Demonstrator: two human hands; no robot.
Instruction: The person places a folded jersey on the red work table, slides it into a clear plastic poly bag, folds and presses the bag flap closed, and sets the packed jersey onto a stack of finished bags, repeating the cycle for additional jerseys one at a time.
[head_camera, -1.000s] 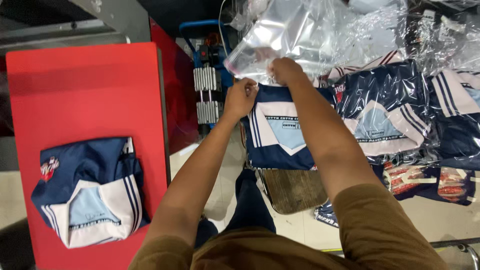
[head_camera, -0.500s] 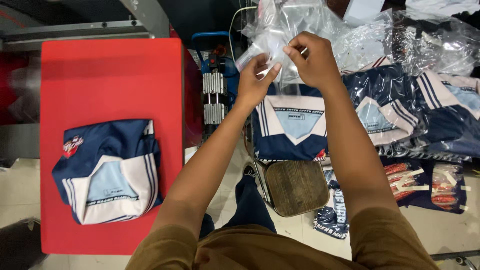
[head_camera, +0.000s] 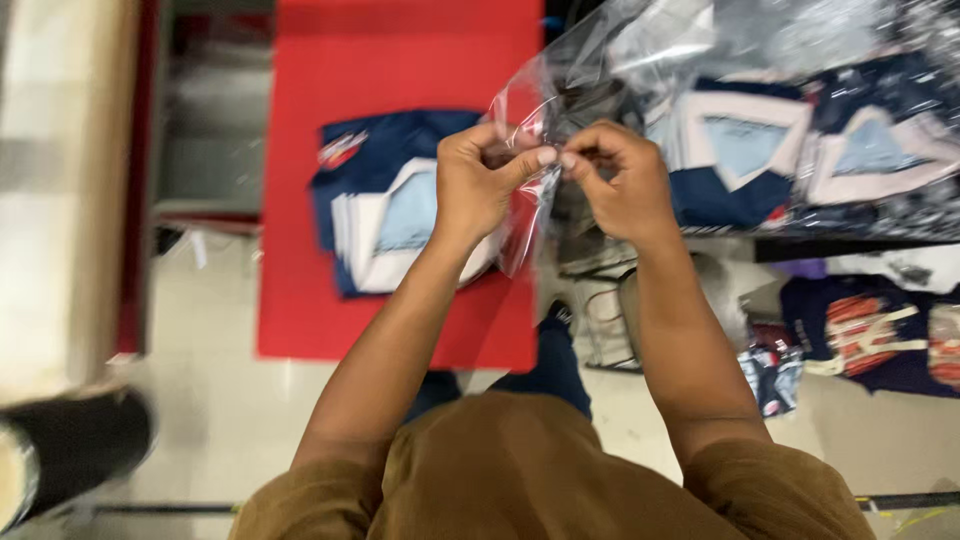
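Observation:
My left hand and my right hand pinch the mouth of a clear plastic bag between thumbs and fingers, held up in front of me. The bag rises to the upper right and is see-through. Below my left hand a folded navy, white and light-blue jersey lies on a red table. My forearms come up from the bottom of the view, in brown sleeves.
Several folded navy jerseys in plastic lie on a surface at the right. More packed garments sit on the floor at the lower right. A dark shoe shows at the lower left, a stool below my hands.
The view swung right to left, so the red table and folded jersey now sit under my hands. Both hands carried the clear bag from the right-hand pile toward the table.

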